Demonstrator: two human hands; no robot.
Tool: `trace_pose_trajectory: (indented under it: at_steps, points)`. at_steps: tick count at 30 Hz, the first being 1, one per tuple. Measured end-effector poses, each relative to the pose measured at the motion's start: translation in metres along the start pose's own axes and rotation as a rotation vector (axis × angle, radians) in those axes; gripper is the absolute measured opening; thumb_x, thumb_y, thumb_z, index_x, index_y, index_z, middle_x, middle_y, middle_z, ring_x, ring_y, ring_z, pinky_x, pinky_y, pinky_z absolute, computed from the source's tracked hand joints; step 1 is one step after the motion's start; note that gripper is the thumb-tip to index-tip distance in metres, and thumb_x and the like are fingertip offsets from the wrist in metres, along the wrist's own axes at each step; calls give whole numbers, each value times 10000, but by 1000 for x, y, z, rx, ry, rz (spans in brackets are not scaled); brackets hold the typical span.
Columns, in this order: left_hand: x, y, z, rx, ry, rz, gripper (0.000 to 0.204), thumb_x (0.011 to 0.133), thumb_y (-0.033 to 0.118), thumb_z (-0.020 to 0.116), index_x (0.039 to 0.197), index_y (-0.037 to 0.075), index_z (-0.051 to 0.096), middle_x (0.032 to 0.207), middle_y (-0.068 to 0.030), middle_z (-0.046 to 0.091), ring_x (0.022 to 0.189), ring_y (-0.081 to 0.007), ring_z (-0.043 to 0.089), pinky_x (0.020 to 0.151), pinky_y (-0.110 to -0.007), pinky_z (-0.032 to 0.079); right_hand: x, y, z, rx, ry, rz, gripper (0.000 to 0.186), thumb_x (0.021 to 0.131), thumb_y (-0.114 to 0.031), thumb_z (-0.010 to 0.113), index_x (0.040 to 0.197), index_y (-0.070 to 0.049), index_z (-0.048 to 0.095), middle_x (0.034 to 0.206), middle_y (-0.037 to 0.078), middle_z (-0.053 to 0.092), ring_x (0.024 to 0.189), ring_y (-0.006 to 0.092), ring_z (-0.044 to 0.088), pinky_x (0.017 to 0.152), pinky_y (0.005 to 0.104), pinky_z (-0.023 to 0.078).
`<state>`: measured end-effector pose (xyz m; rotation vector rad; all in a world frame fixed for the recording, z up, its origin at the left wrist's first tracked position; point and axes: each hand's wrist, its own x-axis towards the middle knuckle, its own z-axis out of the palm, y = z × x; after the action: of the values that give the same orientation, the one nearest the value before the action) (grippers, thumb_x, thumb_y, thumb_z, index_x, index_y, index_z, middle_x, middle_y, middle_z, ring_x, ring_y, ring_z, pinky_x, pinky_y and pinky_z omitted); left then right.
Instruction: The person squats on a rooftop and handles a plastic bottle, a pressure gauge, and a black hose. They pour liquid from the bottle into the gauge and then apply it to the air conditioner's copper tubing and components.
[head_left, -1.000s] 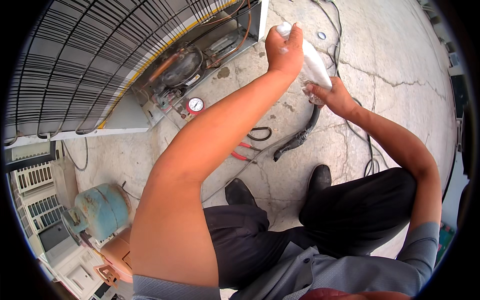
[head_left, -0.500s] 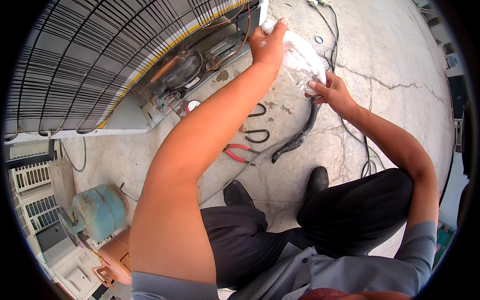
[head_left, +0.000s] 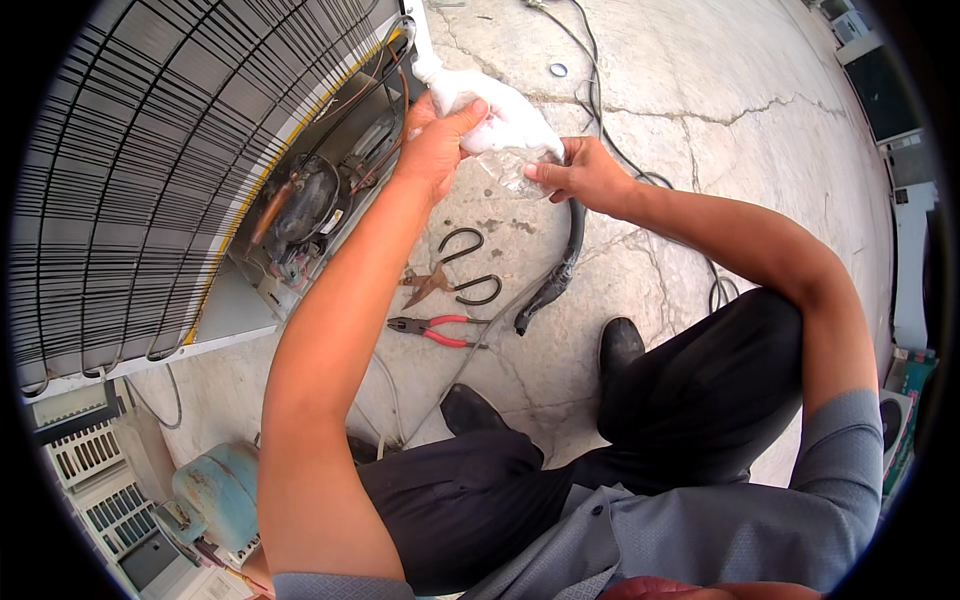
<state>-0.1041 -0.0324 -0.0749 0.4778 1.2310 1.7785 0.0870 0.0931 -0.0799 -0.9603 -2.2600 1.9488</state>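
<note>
Between my hands is a clear plastic bag (head_left: pixel 515 120) with white stuff in it, its kind not plain. My left hand (head_left: pixel 437 145) grips its near-left side, thumb on top, close to the lower corner of a refrigerator's back (head_left: pixel 420 50). My right hand (head_left: pixel 592 178) pinches the bag's right end between thumb and fingers. A black tube-like piece (head_left: pixel 560 275), ragged at its near end, runs along the floor just below my right hand. Toward me lie scissors (head_left: pixel 455 275) with black loop handles and pliers (head_left: pixel 440 328) with red grips.
A black compressor (head_left: pixel 305 200) and copper pipes sit in the refrigerator's open base, beside its wire grid (head_left: pixel 180 150). Dark cables (head_left: pixel 650 175) cross the cracked concrete at right. A blue gas cylinder (head_left: pixel 218 495) stands at lower left. A small ring (head_left: pixel 558 70) lies farther off.
Both hands and the bag have shifted left in the picture, toward the refrigerator, as the view moved too. Scissors and pliers now show fully; my left arm partly covered them before.
</note>
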Motion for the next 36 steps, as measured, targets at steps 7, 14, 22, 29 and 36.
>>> trace_pose_trajectory:
  at_steps: [7,14,22,29,36]
  points:
    - [3,6,-1,18,-14,-15,365,943,94,695,1274,75,541,1175,-87,657,1068,-210,664,875,-387,583,14,-2,7,-50,105,-213,448,938,-379,733,1109,32,683,900,79,701,781,124,627,696,296,527]
    - [-7,6,15,168,-46,142,313,891,70,725,1180,15,620,1094,-82,695,971,-163,670,871,-318,540,31,-5,10,-78,97,-323,423,979,-342,678,1161,39,645,901,91,690,785,136,622,701,321,517]
    - [9,-5,1,65,12,90,302,948,109,672,1227,19,600,1129,-78,673,1014,-159,655,896,-318,530,34,-33,30,-96,276,-251,499,1014,-386,612,1261,47,574,837,103,658,637,131,597,554,292,506]
    - [11,-5,-21,113,-29,96,346,968,153,660,1282,38,568,1176,-62,661,1061,-163,661,912,-334,558,51,-30,38,-95,272,-259,427,1011,-357,614,1173,38,604,806,143,667,600,172,621,568,334,517]
    - [23,3,-33,23,28,62,391,977,130,624,1342,18,541,1212,-85,661,1099,-185,657,961,-349,539,78,-26,41,-67,295,-231,404,1009,-368,613,1130,18,616,764,141,656,599,190,616,574,351,504]
